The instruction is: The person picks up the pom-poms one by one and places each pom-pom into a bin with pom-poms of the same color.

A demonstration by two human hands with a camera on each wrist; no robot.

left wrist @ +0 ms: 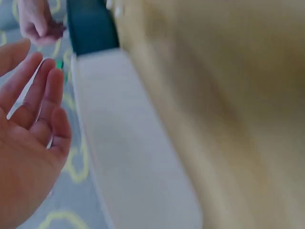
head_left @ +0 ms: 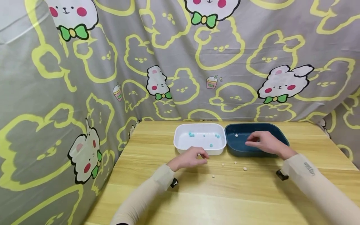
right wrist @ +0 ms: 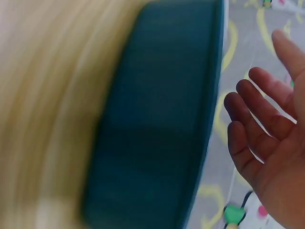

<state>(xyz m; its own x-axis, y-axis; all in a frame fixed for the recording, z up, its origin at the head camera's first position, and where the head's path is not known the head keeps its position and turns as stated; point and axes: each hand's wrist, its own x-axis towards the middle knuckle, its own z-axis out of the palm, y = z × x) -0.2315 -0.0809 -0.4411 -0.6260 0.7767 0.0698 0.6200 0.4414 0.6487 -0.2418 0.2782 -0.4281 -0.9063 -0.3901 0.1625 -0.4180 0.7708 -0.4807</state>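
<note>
My left hand [head_left: 192, 157] hovers at the front edge of a white tray [head_left: 180, 144], its fingers loosely bent and nothing held. Several small teal beads [head_left: 211, 145] lie scattered inside that tray. Over the dark blue tray [head_left: 239, 151] hangs my right hand [head_left: 263, 141], also with relaxed fingers; the right wrist view shows thumb and fingers apart and no item between them. One white bead [head_left: 236, 135] sits in the dark blue tray. On the table in front of the trays are several white beads, among them a larger one [head_left: 245, 168].
The two trays stand side by side near the back of the wooden table [head_left: 225, 206]. Behind and to the left hangs a grey curtain [head_left: 180, 56] with yellow outlines and cartoon animals. Both wrists carry small black devices [head_left: 282, 175].
</note>
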